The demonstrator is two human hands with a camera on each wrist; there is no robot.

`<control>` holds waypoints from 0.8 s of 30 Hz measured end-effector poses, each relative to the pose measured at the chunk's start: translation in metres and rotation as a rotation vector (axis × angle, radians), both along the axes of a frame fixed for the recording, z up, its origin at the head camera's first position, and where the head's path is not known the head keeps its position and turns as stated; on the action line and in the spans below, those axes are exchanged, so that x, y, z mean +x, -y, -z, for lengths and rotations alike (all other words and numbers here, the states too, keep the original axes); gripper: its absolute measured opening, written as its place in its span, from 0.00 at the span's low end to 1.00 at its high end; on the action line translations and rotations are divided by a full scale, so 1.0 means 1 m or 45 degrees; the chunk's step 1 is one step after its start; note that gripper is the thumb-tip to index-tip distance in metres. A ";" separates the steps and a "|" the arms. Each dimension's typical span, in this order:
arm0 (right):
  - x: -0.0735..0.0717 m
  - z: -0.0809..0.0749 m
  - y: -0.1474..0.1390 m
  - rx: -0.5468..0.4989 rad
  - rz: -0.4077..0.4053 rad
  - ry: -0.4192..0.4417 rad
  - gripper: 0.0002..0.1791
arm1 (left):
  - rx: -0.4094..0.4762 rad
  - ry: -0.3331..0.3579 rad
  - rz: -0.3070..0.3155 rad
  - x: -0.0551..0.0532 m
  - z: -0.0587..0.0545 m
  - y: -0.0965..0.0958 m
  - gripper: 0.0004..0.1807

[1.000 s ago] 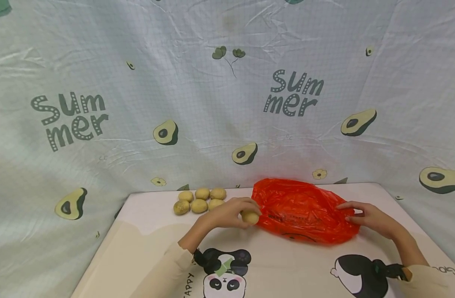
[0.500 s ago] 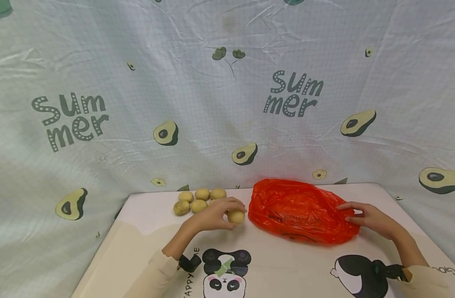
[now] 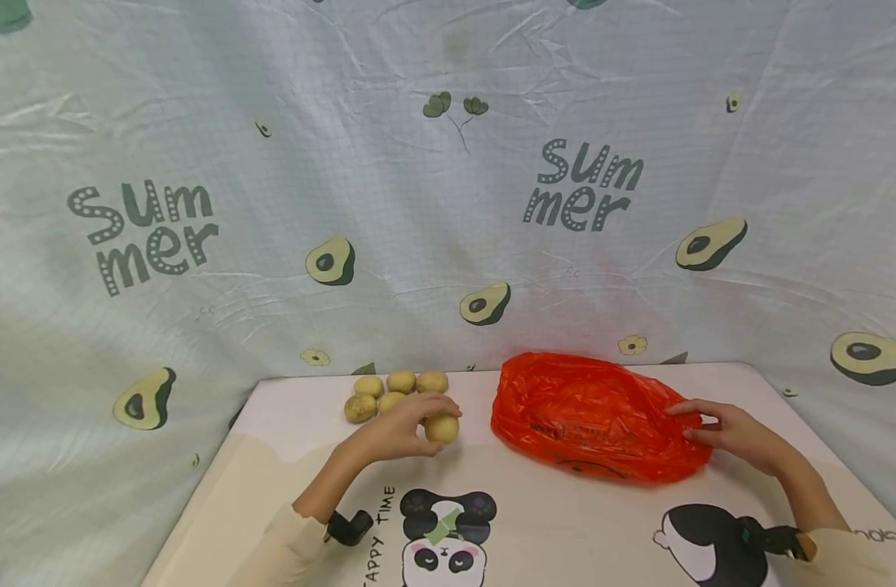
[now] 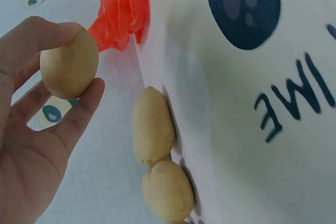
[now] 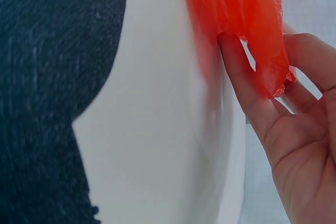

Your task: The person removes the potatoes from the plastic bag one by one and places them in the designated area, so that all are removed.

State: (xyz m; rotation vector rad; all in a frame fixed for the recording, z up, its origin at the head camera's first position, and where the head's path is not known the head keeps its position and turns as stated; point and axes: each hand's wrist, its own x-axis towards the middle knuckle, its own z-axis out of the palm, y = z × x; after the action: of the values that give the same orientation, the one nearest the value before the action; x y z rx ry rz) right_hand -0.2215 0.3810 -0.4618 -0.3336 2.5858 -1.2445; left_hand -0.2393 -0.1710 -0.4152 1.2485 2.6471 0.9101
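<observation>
My left hand holds a small yellow potato between thumb and fingers, raised over the table left of the red plastic bag. In the left wrist view the held potato sits at the fingertips, with the palm bare. Behind this hand lie several more potatoes in two rows, the front row partly covered by the hand. The bag lies crumpled and spread on its side. At its right end my right hand grips the edge, the red film passing between thumb and fingers.
The table has a pale cover with a printed panda and a dark-haired cartoon figure. Its back edge meets a hanging curtain with avocado prints, close behind the bag and potatoes.
My left hand has moved left with the potato, from the bag's left edge to in front of the potato rows. The right hand stays at the bag.
</observation>
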 end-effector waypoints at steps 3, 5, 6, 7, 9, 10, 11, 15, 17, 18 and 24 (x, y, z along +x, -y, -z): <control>0.002 0.000 0.000 0.013 0.011 -0.013 0.25 | 0.006 0.002 -0.033 0.002 0.000 0.006 0.25; 0.003 -0.001 0.000 0.013 0.015 -0.020 0.25 | 0.022 -0.005 -0.035 0.002 -0.001 0.010 0.25; 0.003 -0.001 0.001 0.015 0.014 -0.022 0.25 | 0.031 -0.009 -0.034 0.003 -0.001 0.012 0.25; 0.004 -0.001 0.001 0.017 0.014 -0.026 0.25 | 0.040 -0.013 -0.032 0.003 0.000 0.014 0.26; 0.004 0.000 0.001 0.020 0.016 -0.033 0.25 | 0.046 -0.027 -0.038 0.004 0.000 0.018 0.27; 0.004 0.000 0.002 0.020 0.018 -0.034 0.25 | 0.045 -0.025 -0.049 0.004 0.000 0.020 0.27; 0.005 0.001 0.002 0.021 0.019 -0.037 0.25 | 0.045 -0.017 -0.063 0.005 0.000 0.021 0.27; 0.004 0.003 0.002 0.023 0.040 -0.041 0.25 | 0.041 0.000 -0.104 0.007 0.002 0.028 0.26; 0.004 0.004 0.002 0.018 0.038 -0.051 0.25 | 0.043 -0.003 -0.108 0.007 0.003 0.031 0.26; 0.004 0.005 0.002 0.016 0.044 -0.051 0.25 | 0.041 -0.011 -0.111 0.007 0.004 0.032 0.26; 0.004 0.006 0.003 0.011 0.045 -0.069 0.24 | 0.024 -0.047 -0.121 0.006 0.007 0.035 0.25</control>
State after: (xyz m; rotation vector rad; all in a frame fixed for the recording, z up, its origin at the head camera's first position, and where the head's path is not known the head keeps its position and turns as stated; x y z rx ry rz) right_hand -0.2176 0.3783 -0.4677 -0.3256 2.6526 -1.2527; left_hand -0.2337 -0.2057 -0.4223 1.1632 2.7546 0.9356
